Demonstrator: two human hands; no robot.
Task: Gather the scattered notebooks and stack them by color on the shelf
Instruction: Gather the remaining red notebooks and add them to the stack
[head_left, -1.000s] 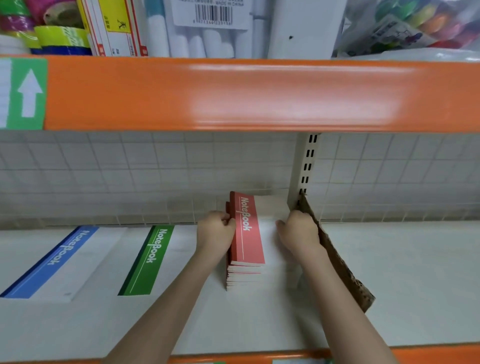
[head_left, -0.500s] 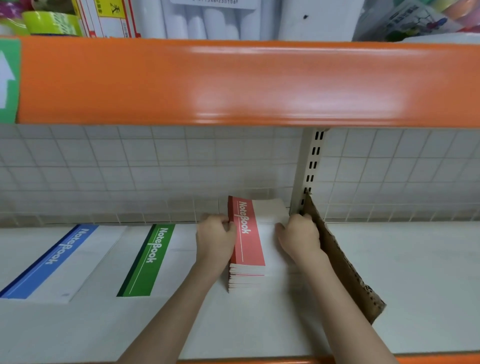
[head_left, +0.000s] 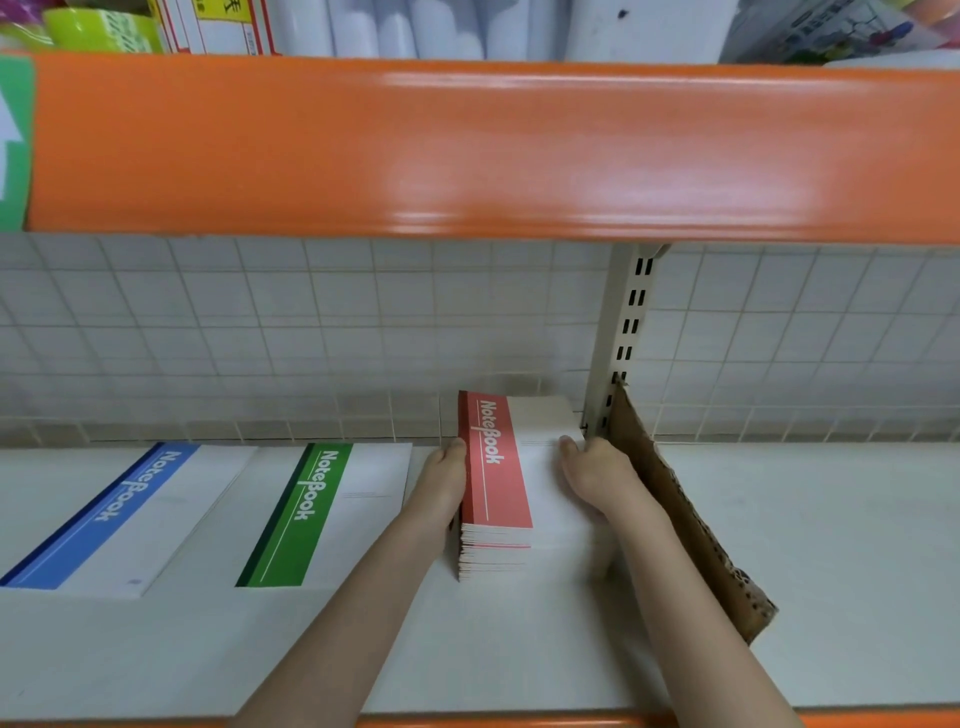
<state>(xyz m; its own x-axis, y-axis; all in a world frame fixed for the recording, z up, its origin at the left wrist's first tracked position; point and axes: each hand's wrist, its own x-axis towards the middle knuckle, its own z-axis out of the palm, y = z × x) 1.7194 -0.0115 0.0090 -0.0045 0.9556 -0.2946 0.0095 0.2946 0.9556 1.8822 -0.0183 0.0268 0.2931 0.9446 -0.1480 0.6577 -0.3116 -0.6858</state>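
The red stack (head_left: 496, 525) of notebooks lies flat on the white shelf (head_left: 831, 571), toward the back, its top cover showing a red band printed "NoteBook" along the left edge and plain white to the right. The left hand (head_left: 441, 483) lies flat against the stack's left side, fingers straight and gripping nothing. The right hand (head_left: 597, 478) rests on the white part of the top cover near the right edge, fingers loosely curled; whether they hook over the edge I cannot tell. Just right of that hand a cardboard sheet (head_left: 691, 519) stands on edge, leaning back against the slotted upright (head_left: 626, 332). Left of the stack, just beside the left hand, a green notebook (head_left: 322, 514) lies flat, and a blue notebook (head_left: 119, 514) lies further left, its edge touching or tucked under the green one. Behind runs a white wire grid (head_left: 260, 332) as the back wall. Above, an orange rail (head_left: 493, 150) fronts the upper shelf, with a green arrow label (head_left: 13, 145) at its left end, and packaged stationery stands on top, cut off by the frame.
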